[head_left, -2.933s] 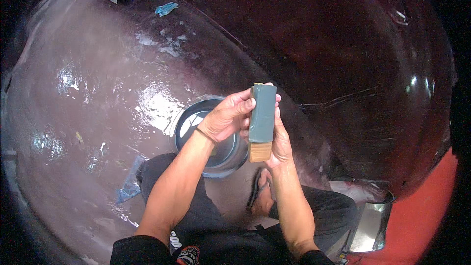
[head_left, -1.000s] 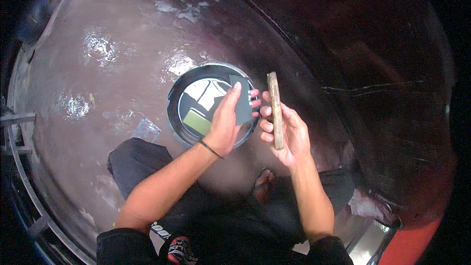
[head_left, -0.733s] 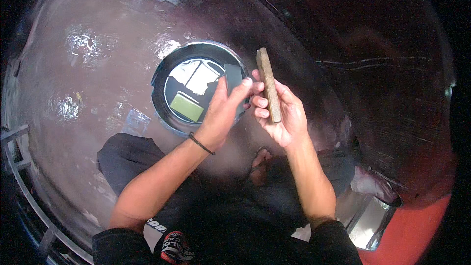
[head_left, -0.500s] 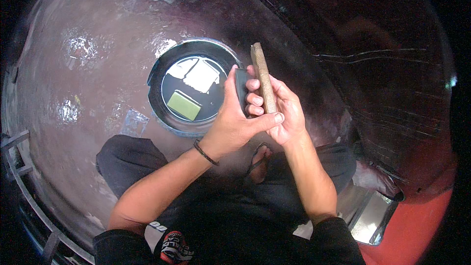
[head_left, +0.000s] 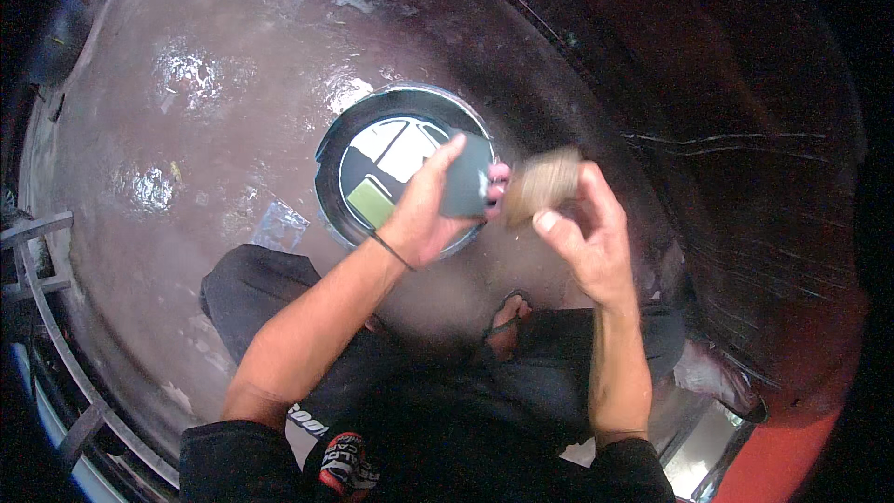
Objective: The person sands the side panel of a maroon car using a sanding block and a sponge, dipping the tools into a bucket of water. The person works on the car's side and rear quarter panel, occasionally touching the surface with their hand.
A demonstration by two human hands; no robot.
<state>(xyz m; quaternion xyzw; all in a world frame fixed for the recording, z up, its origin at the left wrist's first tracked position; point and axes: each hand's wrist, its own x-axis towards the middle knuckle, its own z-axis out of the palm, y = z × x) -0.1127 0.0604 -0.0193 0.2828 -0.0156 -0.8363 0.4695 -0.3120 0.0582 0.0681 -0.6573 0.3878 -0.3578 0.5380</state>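
Observation:
My left hand (head_left: pixel 426 224) grips a flat, dark grey-green rectangular piece (head_left: pixel 466 177), thumb along one side and fingertips curled round the other. A pale spot shows on its face. In my right hand (head_left: pixel 601 247) is a flat brown wood-like piece (head_left: pixel 548 182), pinched between thumb and fingers and smeared by motion. A small gap lies between the two pieces. Below my left hand stands a round dark basin (head_left: pixel 328 182) holding water with bright reflections. A green rectangular block (head_left: pixel 370 200) lies inside it, partly hidden by my left wrist.
A wet brown floor (head_left: pixel 223 140) spreads around the basin. Near my left knee lies a small clear plastic sheet (head_left: pixel 280 226). A metal frame (head_left: pixel 60 317) curves along the left edge. A dark red panel (head_left: pixel 745 224) rises on the right.
My hands have drawn apart. The right hand has moved right with the brown piece, which has turned from edge-on. The dark piece now shows its broad face. The view has shifted slightly.

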